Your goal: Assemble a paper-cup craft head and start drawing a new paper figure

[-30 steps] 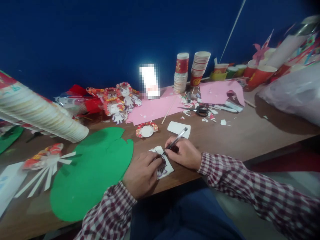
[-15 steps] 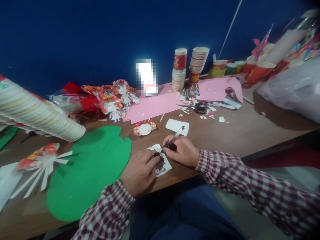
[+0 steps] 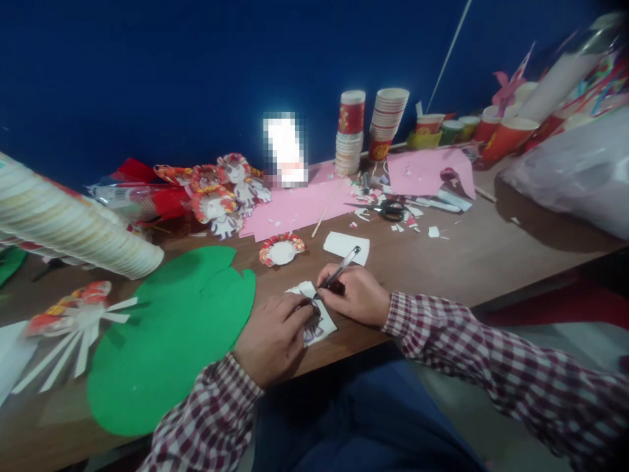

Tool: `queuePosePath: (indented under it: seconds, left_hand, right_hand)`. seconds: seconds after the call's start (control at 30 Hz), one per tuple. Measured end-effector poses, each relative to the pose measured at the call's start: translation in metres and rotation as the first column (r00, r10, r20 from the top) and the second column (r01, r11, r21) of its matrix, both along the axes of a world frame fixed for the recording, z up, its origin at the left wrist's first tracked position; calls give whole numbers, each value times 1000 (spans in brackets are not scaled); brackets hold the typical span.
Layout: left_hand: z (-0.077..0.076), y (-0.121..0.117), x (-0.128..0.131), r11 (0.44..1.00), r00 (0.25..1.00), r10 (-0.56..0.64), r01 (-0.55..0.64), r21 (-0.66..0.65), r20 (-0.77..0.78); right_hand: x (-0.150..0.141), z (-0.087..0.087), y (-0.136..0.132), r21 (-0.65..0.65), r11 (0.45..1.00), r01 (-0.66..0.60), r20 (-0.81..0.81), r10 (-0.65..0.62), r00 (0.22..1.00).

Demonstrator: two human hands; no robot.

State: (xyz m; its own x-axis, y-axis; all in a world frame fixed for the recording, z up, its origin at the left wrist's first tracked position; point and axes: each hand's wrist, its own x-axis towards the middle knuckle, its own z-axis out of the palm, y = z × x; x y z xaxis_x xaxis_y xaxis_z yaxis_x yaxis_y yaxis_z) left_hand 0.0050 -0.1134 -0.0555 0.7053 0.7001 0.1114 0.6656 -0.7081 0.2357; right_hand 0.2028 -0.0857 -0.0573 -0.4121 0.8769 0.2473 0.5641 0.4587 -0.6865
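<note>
My right hand (image 3: 358, 294) is closed round a pen (image 3: 344, 265), its tip down at a small white paper (image 3: 325, 328) with dark drawn lines. Flat across the left part of that paper lies my left hand (image 3: 275, 334), fingers stretched out and covering some of the drawing. Just beyond my hands is a blank white piece of paper (image 3: 346, 246). To its left sits a scalloped ring piece (image 3: 282, 252) with a red and yellow edge and a white middle. A large green paper leaf shape (image 3: 171, 354) lies left of my left hand.
Black scissors (image 3: 390, 210) lie among paper scraps by pink paper (image 3: 295, 206). Paper cup stacks (image 3: 350, 134) stand against the blue wall. Several cut-out figures (image 3: 221, 196) lean at the back left. A long cup stack (image 3: 83, 223) lies left; a plastic bag (image 3: 574, 177) rests right.
The view has shifted slightly, so everything sits a little further left in the picture. Both hands keep nearly the same place on the paper, and the pen stays in the right hand.
</note>
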Motion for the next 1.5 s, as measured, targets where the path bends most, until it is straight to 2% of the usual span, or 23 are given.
queuePosePath:
  seconds: [1.5]
  left_hand:
    - [0,1,2,1000,1000,-10,10,3,11]
  right_hand:
    - [3,2,-1,1,1000,-7,0,7,1000]
